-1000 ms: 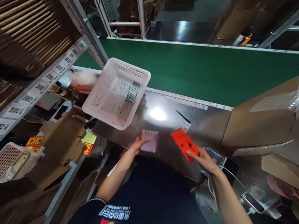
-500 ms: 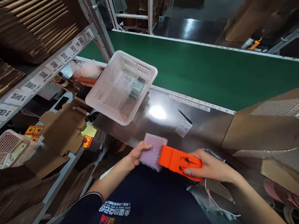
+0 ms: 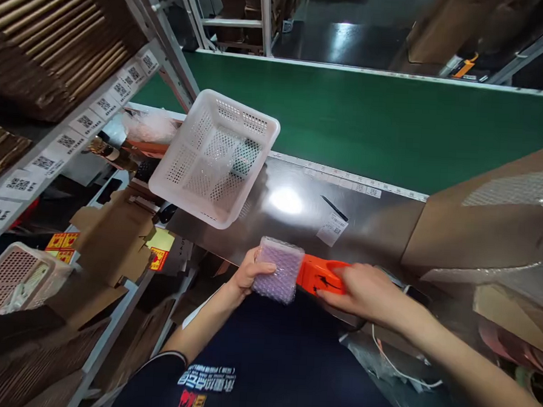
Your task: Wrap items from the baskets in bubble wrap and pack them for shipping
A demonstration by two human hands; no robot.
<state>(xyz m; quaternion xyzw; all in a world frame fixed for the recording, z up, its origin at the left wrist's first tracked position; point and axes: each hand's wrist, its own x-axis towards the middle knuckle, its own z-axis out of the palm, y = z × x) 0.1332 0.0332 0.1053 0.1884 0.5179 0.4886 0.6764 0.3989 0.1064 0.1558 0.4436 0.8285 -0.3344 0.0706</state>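
Note:
My left hand (image 3: 250,270) is closed on a small flat packet (image 3: 277,270) in purple-tinted bubble wrap, thumb on top and fingers beneath. In my right hand (image 3: 369,293) is an orange tape dispenser (image 3: 316,272) with black markings, its far end against or just behind the packet's right edge. My fingers cover much of the dispenser, and no strip of tape can be made out. Both hands are in front of my body, at the near edge of the metal table (image 3: 292,229).
A white perforated basket (image 3: 163,182) stands at the table's left, with something clear and a greenish item inside. A label (image 3: 332,230) and a black pen-like strip (image 3: 335,208) lie on the table. Behind runs a green belt (image 3: 348,122); a large cardboard box (image 3: 480,220) stands right.
The orange dispenser has tilted and shifted left, partly behind the packet's right edge. My right hand has moved left with it and covers more of it. The packet is held slightly higher.

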